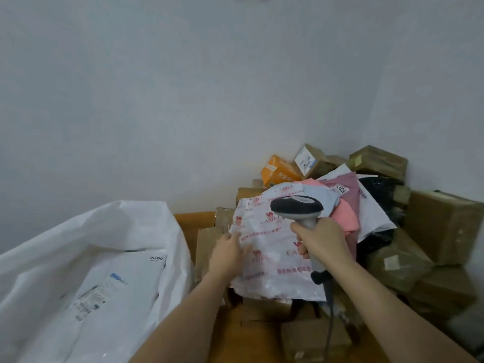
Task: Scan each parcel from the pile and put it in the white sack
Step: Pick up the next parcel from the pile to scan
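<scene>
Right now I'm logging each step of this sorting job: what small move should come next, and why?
Probably turn the white poly mailer with red print over to find its label. The left hand touches its edge and the right hand grips the barcode scanner above it, yet no label shows on the upturned face. The white sack waits at the left.

The mailer bag (272,247) is white with red camel print and lettering; the scanner (297,208) is grey with a dark head. Behind lie pink (345,218), mauve (349,187) and seemingly black (377,187) bags, an orange box (279,170) and brown cartons (442,226).
</scene>
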